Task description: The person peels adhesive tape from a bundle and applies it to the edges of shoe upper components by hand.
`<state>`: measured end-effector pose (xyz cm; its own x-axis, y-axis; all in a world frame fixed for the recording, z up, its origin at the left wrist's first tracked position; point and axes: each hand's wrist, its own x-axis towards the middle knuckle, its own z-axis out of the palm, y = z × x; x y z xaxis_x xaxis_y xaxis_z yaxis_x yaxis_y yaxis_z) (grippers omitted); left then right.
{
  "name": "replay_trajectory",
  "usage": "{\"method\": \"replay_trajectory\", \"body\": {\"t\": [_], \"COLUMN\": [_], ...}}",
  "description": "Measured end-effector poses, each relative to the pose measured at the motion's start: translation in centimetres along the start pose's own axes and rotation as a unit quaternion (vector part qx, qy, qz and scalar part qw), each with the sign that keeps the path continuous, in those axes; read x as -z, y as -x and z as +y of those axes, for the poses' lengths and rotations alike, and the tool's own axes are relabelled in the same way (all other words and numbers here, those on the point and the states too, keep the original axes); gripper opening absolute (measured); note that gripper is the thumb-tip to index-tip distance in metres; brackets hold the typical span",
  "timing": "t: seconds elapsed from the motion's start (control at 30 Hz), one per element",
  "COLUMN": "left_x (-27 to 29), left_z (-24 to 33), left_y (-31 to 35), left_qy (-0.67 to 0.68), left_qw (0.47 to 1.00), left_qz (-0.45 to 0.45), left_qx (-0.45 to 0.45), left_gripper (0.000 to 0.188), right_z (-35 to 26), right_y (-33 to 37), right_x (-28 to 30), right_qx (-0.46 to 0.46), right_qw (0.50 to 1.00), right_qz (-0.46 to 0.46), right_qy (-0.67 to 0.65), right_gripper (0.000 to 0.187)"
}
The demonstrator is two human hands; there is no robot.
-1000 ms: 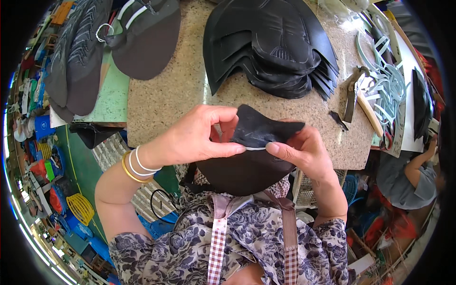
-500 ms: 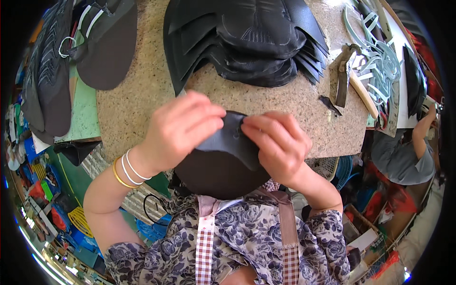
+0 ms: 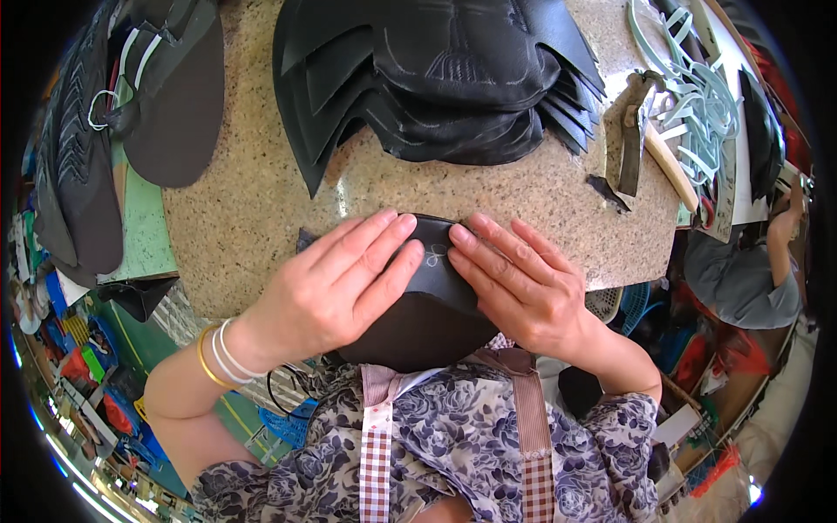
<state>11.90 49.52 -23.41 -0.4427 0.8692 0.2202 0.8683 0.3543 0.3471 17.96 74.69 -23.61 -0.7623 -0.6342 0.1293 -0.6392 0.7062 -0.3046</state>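
Observation:
A black leather shoe upper piece [image 3: 440,283] lies at the near edge of the stone-topped table, with a small pale mark near its far rim. Its lower part shows a dark brown lining or fabric face and hangs toward my apron. My left hand [image 3: 336,283] rests flat on its left side, fingers stretched out and together near the far rim. On its right side my right hand [image 3: 527,279] lies with fingers extended, pressing on the leather. Both palms face down, so the parts of the piece under them are hidden.
A stack of black leather pieces [image 3: 436,87] fills the far middle of the table [image 3: 244,218]. To the right are a hammer [image 3: 636,139], a black scrap [image 3: 608,193] and pale blue strips [image 3: 697,131]. More dark pieces [image 3: 174,105] lie at left. Another person [image 3: 741,270] sits at far right.
My fingers have gone from pinching the far rim of the piece to lying stretched out flat on it. The view has shifted slightly.

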Motion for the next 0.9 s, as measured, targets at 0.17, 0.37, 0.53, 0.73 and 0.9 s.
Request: {"method": "replay_trajectory", "body": {"t": [0.17, 0.37, 0.53, 0.73, 0.9], "left_x": [-0.7, 1.3, 2.4, 9.1, 9.4], "left_z": [3.3, 3.6, 0.7, -11.9, -29.0], "left_y": [1.0, 3.8, 3.4, 2.5, 11.7], "left_qy": [-0.14, -0.091, 0.124, 0.156, -0.139], "left_qw": [0.98, 0.978, 0.99, 0.874, 0.88], "left_qz": [-0.129, -0.18, -0.03, 0.343, 0.186], "left_qx": [0.051, 0.062, 0.063, 0.306, 0.413], "left_gripper": [0.05, 0.05, 0.026, 0.025, 0.049], "right_z": [-1.7, -1.0, 0.2, 4.1, 10.4], "right_y": [-2.6, 1.1, 1.6, -6.8, -12.0], "right_x": [-0.4, -0.1, 0.3, 6.6, 6.1], "right_qx": [-0.037, 0.008, 0.075, -0.223, -0.291], "right_qw": [0.989, 0.984, 0.993, 0.82, 0.938], "right_qz": [-0.072, -0.166, -0.019, 0.234, 0.182], "right_qy": [-0.121, -0.07, -0.091, -0.473, 0.042], "right_gripper": [0.095, 0.082, 0.048, 0.025, 0.045]}}
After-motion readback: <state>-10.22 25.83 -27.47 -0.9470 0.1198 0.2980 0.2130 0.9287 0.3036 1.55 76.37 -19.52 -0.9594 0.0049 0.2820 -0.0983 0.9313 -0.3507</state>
